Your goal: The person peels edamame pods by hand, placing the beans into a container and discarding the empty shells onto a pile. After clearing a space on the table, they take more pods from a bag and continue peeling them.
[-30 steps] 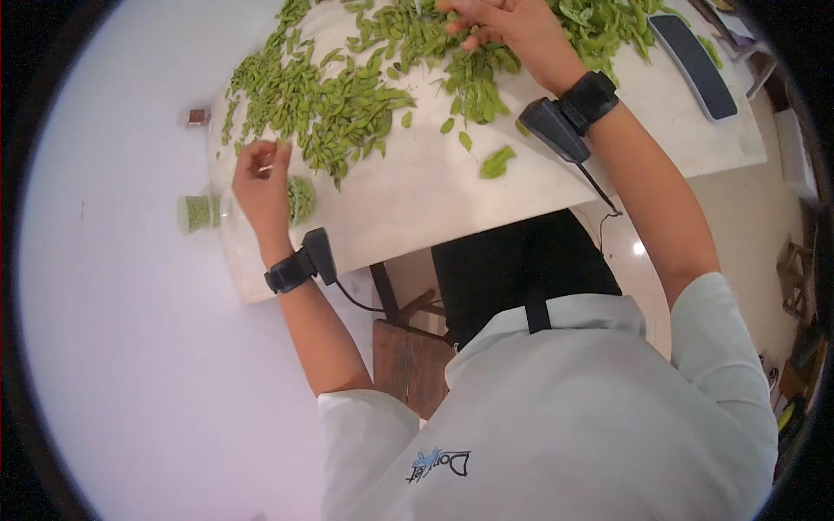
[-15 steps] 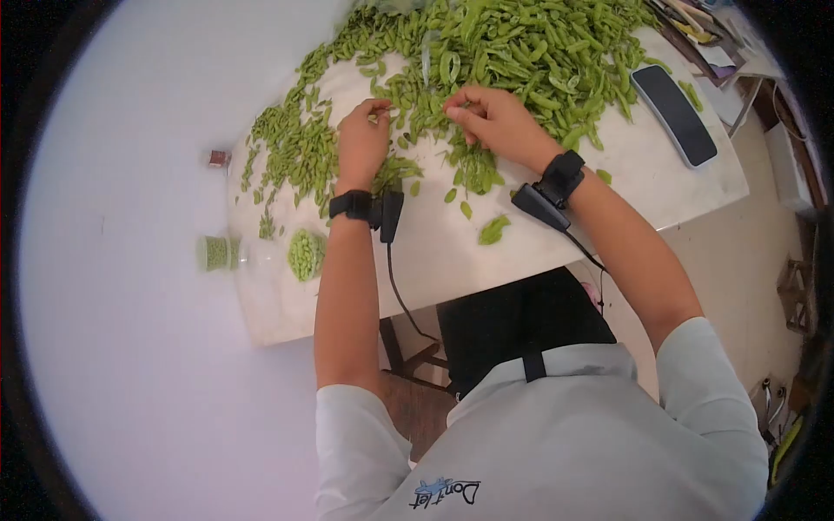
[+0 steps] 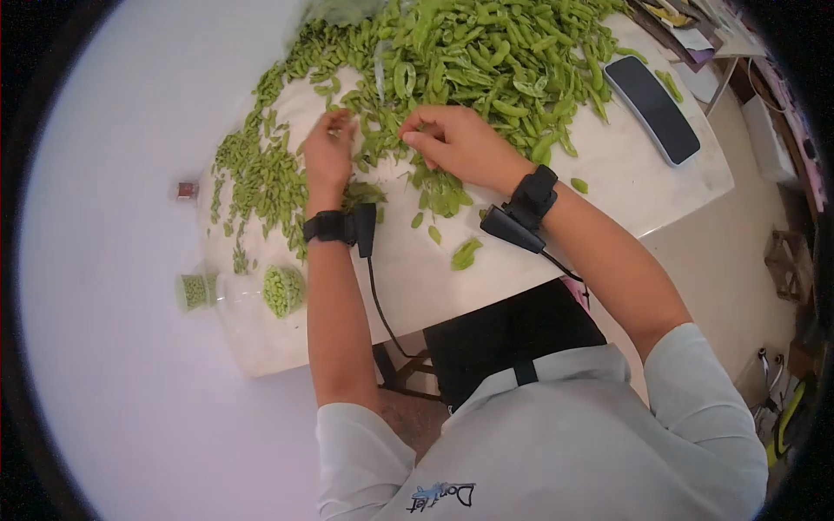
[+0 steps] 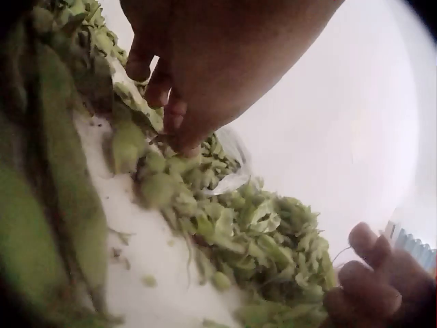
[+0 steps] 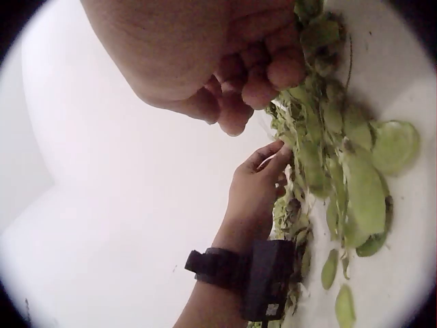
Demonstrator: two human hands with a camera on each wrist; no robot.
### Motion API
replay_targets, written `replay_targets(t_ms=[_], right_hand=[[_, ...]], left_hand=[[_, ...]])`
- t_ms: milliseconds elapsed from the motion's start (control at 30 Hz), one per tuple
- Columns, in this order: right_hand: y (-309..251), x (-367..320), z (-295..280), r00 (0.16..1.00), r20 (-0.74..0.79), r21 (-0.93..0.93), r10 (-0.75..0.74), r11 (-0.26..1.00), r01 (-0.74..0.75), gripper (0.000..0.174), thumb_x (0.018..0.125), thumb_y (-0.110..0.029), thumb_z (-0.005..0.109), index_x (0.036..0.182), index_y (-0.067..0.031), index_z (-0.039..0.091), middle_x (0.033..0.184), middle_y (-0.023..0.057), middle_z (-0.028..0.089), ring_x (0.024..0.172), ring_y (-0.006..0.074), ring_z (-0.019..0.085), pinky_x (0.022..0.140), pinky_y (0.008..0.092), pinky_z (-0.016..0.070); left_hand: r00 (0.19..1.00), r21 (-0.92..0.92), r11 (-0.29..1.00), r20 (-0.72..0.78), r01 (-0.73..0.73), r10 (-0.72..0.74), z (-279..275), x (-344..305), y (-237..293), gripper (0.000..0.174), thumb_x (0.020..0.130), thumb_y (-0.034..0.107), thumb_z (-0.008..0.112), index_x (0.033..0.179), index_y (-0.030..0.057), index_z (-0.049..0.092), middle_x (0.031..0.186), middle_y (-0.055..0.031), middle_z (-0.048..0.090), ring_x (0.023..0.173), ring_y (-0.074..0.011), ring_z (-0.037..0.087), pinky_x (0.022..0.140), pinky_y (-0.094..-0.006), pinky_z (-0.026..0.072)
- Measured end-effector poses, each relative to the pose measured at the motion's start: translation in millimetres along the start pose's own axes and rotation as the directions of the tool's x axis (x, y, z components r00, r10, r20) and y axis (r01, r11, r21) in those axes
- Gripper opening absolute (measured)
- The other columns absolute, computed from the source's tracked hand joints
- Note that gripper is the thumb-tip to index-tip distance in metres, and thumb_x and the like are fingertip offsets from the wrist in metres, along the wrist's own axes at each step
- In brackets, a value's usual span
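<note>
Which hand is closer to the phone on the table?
The right. In the head view, the right hand is to the left of the phone; the left hand is farther left, with the right hand between it and the phone.
</note>
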State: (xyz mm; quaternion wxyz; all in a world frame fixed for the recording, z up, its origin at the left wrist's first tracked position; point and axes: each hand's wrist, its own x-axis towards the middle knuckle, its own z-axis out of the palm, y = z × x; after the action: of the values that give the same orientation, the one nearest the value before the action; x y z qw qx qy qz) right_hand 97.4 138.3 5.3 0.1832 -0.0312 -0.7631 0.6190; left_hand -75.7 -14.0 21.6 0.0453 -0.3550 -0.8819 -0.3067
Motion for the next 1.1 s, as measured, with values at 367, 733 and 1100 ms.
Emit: replay_targets(t_ms=[367,733,1100], right_hand=[[7,4,-3,0.994,-0.106,0.014,0.009,1.0,-0.007,0.03,0.093,-0.033,0.057,0.096,-0.0034,0.062,0.065,0.0083,0.063,0.058,0.0151,0.061,0.056,0.0306,0.0469],[-4,1,-3,0.999,0.032,0.182,0.003,0.983,-0.008,0.03,0.099,-0.027,0.051,0.078,-0.0065,0.057,0.058,-0.0036,0.049,0.048,0.0048,0.042,0.045,0.0212,0.0343],[2,5,-2,0.98,-0.086,0.042,-0.177,0.983,0.181,0.03,0.096,-0.023,0.055,0.075,-0.0032,0.061,0.056,-0.003,0.049,0.05,0.0038,0.039,0.046,0.0225,0.0316]], left_hand=[[0.997,-0.917,0.395,0.072,0.063,0.009,42,-25,51,0.024,0.09,0.014,0.063,0.11,-0.0003,0.063,0.078,0.0012,0.057,0.069,-0.0071,0.049,0.064,-0.0214,0.0406],[0.979,-0.937,0.337,0.148,0.094,0.137,37,-42,52,0.026,0.093,0.025,0.062,0.104,0.0013,0.064,0.084,-0.0026,0.062,0.069,-0.0086,0.053,0.064,-0.0224,0.0431],[0.989,-0.914,0.405,0.022,-0.041,0.148,44,-44,56,0.026,0.092,0.03,0.064,0.086,0.0048,0.064,0.072,0.0009,0.059,0.064,-0.0065,0.05,0.06,-0.0218,0.0404]])
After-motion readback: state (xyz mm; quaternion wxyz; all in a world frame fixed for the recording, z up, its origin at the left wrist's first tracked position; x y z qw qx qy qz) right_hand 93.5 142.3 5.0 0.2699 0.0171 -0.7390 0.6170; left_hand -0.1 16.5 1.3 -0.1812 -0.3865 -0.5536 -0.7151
